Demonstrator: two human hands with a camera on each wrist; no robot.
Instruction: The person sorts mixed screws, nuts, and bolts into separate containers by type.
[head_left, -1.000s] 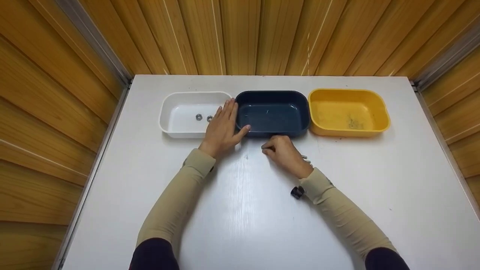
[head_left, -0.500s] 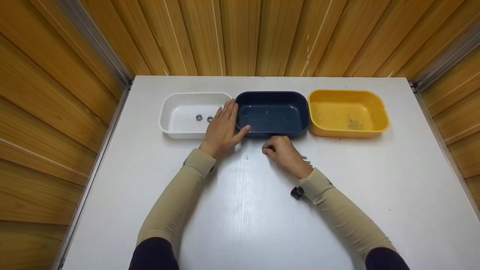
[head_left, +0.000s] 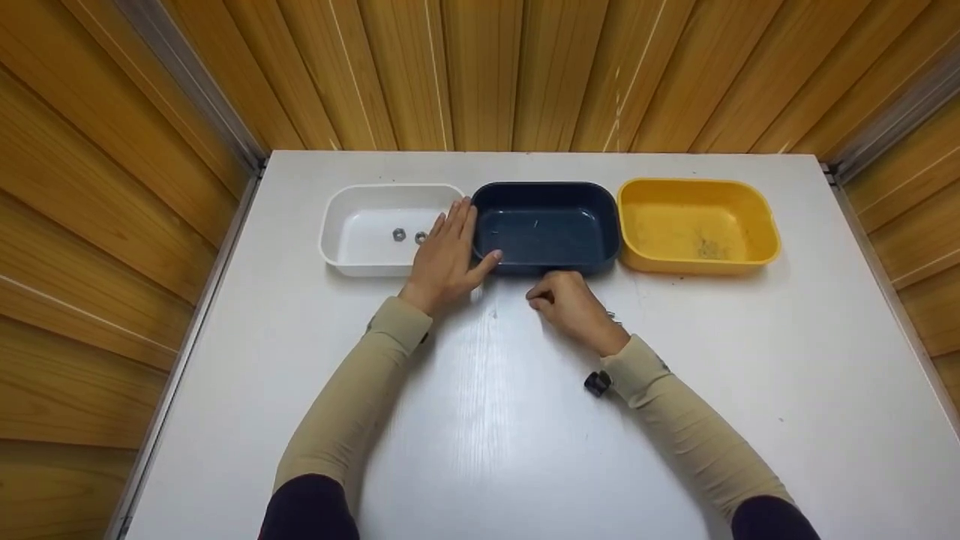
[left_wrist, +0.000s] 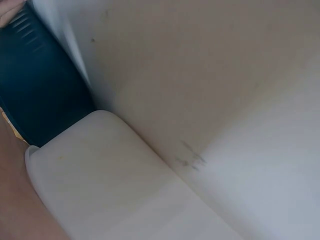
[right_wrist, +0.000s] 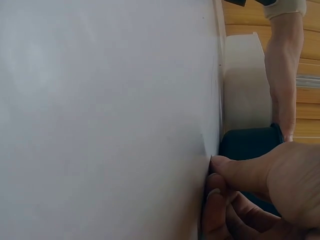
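I rest my left hand (head_left: 445,259), fingers straight, at the left rim of the dark-blue oblong plastic box (head_left: 551,265); in front, my right hand (head_left: 574,306) curls, grip unclear, near small silvery metal pieces (head_left: 611,315): likely pickup, next needing a firm pinch.

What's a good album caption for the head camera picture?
Left hand across white bin and navy bin, right hand curled near the navy, yellow bin alongside, two nuts in the white.

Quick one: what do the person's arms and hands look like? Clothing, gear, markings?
Left hand and right hand: no gloves. Plain tan forearm sleeves, ending in broad cuffs. Dark upper sleeves near the elbows. Small black block beside the right cuff; a dark sliver shows at the left. No cables or readable markings visible.
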